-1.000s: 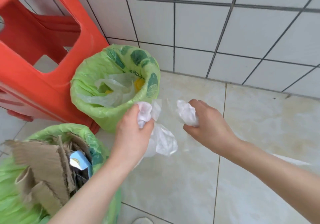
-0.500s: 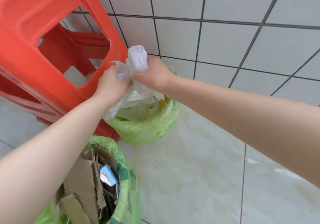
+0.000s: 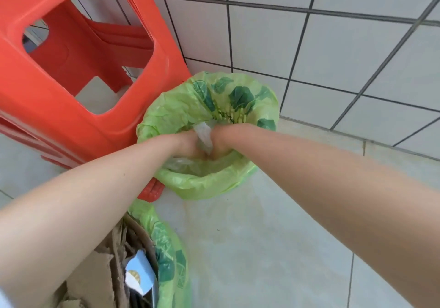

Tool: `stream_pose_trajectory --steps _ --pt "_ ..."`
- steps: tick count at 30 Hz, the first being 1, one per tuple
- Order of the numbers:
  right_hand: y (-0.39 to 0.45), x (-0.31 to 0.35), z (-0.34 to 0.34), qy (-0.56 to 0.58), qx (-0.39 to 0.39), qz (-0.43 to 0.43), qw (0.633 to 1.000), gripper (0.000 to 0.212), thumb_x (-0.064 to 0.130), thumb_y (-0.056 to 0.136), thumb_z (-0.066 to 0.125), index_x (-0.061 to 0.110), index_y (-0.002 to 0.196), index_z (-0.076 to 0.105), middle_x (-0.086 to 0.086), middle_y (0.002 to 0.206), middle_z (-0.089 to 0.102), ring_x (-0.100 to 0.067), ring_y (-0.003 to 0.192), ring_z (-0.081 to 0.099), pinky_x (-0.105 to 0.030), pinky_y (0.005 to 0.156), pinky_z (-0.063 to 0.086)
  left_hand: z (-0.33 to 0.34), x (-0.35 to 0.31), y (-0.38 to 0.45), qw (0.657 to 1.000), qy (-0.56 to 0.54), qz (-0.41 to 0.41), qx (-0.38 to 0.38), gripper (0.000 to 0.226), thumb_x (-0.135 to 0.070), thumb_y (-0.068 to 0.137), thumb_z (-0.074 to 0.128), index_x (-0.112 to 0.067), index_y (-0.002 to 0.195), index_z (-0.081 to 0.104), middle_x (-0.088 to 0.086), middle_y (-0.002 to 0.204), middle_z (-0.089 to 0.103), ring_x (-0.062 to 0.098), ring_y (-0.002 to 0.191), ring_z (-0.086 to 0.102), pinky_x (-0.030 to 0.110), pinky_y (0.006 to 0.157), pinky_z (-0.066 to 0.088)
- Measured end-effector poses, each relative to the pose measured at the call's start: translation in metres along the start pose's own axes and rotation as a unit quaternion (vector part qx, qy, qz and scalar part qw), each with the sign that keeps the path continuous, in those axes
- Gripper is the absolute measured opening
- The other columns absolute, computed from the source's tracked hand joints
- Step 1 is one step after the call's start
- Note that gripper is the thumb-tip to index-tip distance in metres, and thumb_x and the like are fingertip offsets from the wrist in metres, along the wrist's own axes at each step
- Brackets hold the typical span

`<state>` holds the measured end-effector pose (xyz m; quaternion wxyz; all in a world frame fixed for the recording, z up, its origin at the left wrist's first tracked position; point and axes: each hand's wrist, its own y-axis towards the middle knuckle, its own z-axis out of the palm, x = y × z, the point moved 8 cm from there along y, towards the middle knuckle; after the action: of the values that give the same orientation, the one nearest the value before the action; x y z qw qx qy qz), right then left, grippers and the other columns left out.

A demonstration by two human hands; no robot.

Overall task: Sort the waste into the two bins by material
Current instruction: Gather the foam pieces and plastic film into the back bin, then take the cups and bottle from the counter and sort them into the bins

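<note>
Both of my hands are down inside the far bin (image 3: 202, 184), which is lined with a green leaf-print bag. My left hand (image 3: 188, 144) and my right hand (image 3: 222, 142) press together on a crumpled clear plastic bag (image 3: 204, 132), whose top sticks up between them. More clear plastic lies under the hands in that bin. The near bin (image 3: 166, 248) at the bottom left has the same green liner and holds torn brown cardboard (image 3: 95, 281) and a small blue and white carton (image 3: 140, 276). My fingertips are hidden in the plastic.
A stack of red plastic stools (image 3: 59, 74) leans against the far bin on its left. A white tiled wall (image 3: 333, 57) rises right behind the bin. Pale floor tiles (image 3: 262, 248) spread to the right of both bins.
My hands have dropped from above the far bin into its opening, carrying the plastic bag down with them. The view has tilted down and closer to the bin.
</note>
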<state>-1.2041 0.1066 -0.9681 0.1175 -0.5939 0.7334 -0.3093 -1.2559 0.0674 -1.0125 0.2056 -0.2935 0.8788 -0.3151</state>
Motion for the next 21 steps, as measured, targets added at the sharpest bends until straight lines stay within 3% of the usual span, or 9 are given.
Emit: stream_pose_trajectory --steps 2,4,7,10,14,18,21 --pt "0.0 -0.002 0.0 -0.017 0.017 -0.011 1.0 0.06 0.029 0.097 0.051 0.01 0.146 0.023 -0.007 0.128 0.039 -0.027 0.121 0.046 -0.034 0.096 0.041 0.004 0.001 0.006 1.0 -0.016 0.01 0.02 0.041 -0.023 0.09 0.058 -0.015 0.13 0.052 0.006 0.125 0.058 0.022 0.113 0.056 0.033 0.1 0.044" --pt "0.001 -0.005 -0.002 -0.005 0.026 -0.009 1.0 0.061 0.031 0.096 0.053 0.01 0.145 0.023 -0.009 0.143 0.037 -0.029 0.125 0.045 -0.035 0.096 0.041 0.005 -0.002 0.005 0.999 -0.033 0.02 0.029 0.04 -0.019 0.09 0.059 -0.014 0.129 0.052 0.005 0.123 0.057 0.022 0.113 0.056 0.03 0.099 0.043" --pt "0.001 -0.004 -0.001 0.039 0.05 -0.009 0.998 0.059 0.031 0.092 0.06 0.01 0.139 0.032 -0.013 0.135 0.044 -0.032 0.12 0.05 -0.039 0.099 0.045 -0.006 -0.016 -0.012 0.995 -0.089 0.039 0.002 0.026 -0.01 0.089 0.058 -0.011 0.115 0.057 0.007 0.114 0.061 0.025 0.109 0.058 0.027 0.089 0.044" --pt "0.004 -0.005 -0.007 0.089 0.065 0.019 0.994 0.064 0.039 0.081 0.069 0.01 0.132 0.043 -0.01 0.126 0.053 -0.031 0.109 0.057 -0.042 0.096 0.05 -0.029 -0.019 -0.043 0.989 -0.143 0.002 -0.039 0.031 -0.01 0.088 0.054 -0.007 0.119 0.058 0.012 0.117 0.063 0.027 0.107 0.059 0.032 0.092 0.047" --pt "-0.026 -0.012 -0.034 0.158 0.015 0.103 0.982 0.093 0.035 0.076 0.075 -0.001 0.143 0.021 -0.017 0.127 0.05 -0.035 0.114 0.055 -0.038 0.088 0.051 -0.054 -0.01 -0.091 0.978 -0.179 -0.054 -0.093 0.044 -0.022 0.086 0.059 -0.006 0.126 0.053 0.01 0.124 0.059 0.03 0.113 0.056 0.033 0.09 0.045" --pt "-0.078 0.0 -0.073 0.198 -0.049 0.121 0.972 0.073 0.016 0.083 0.066 0.001 0.14 0.024 -0.021 0.132 0.043 -0.038 0.121 0.048 -0.038 0.091 0.044 -0.08 -0.005 -0.157 0.968 -0.205 -0.08 -0.119 0.052 -0.026 0.085 0.06 -0.007 0.133 0.049 0.015 0.136 0.049 0.032 0.127 0.047 0.035 0.104 0.039" --pt "-0.124 0.013 -0.105 0.211 -0.045 0.122 0.969 0.064 0.015 0.086 0.06 0.0 0.139 0.028 -0.02 0.135 0.045 -0.035 0.123 0.047 -0.033 0.091 0.041 -0.106 0.0 -0.217 0.953 -0.248 -0.098 -0.142 0.037 -0.024 0.085 0.061 -0.01 0.119 0.062 0.013 0.128 0.057 0.03 0.119 0.053 0.033 0.099 0.042"
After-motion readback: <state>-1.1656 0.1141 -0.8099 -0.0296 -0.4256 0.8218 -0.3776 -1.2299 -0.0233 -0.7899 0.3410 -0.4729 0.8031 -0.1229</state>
